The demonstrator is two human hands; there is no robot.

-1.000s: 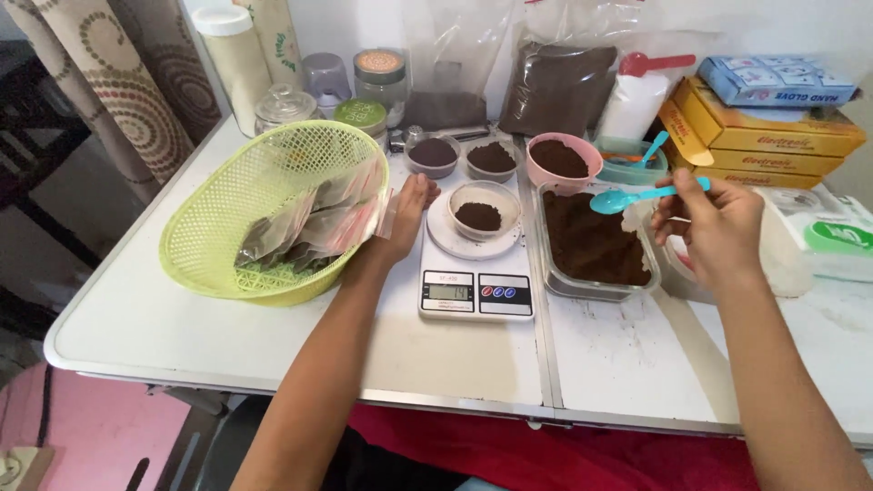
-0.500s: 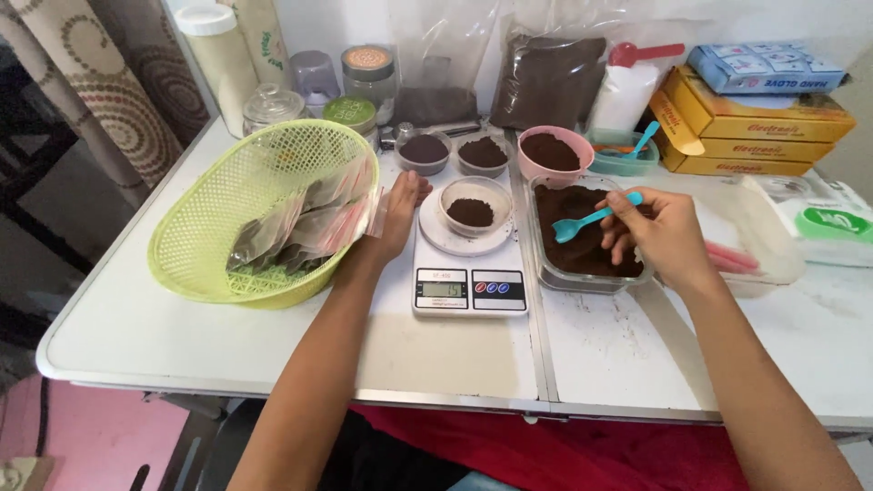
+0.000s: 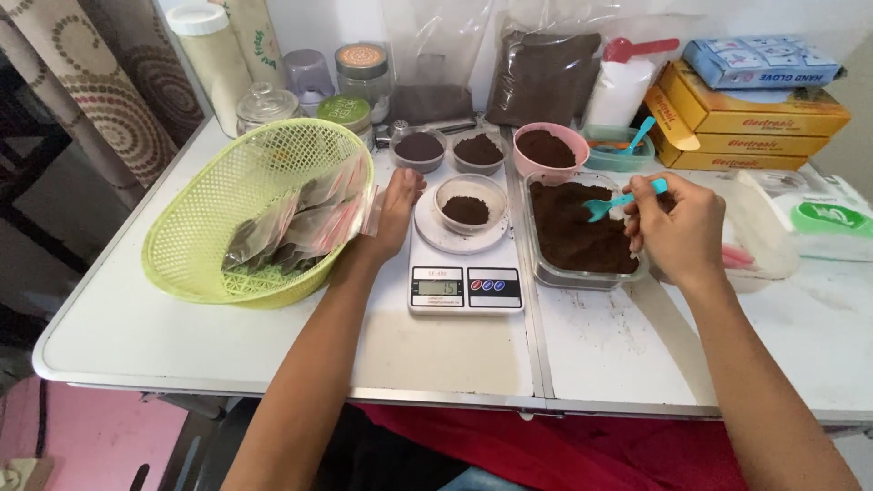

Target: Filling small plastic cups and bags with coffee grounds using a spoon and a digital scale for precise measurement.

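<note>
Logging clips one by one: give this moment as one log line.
right hand: holds blue spoon over powder container | left hand: beside scale | small bowl: on scale

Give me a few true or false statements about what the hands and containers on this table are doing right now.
1. The right hand holds a blue spoon over the rectangular container of dark powder. True.
2. The small bowl on the scale is empty. False: it holds some dark powder.
3. The left hand rests beside the green basket. True.
4. The green basket holds only spoons. False: it holds plastic pouches.
</note>
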